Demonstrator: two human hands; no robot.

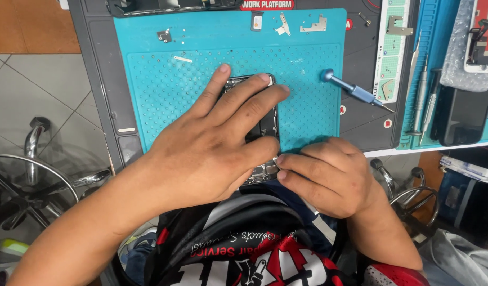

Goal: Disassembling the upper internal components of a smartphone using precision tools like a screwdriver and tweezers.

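Note:
An opened phone (264,127) with its dark insides showing lies on a teal dotted work mat (164,90). My left hand (212,143) lies flat over the phone, fingers spread, and hides most of it. My right hand (323,177) is at the phone's lower right corner, with fingertips pinched together against its edge. Whatever the pinch holds is too small to make out.
A blue screwdriver (355,91) lies at the mat's right edge. Small metal brackets (314,24) and parts rest along the mat's top. More slim tools (421,100), a dark phone (461,114) and a screw chart (392,47) sit to the right. A chair base (37,175) stands at left.

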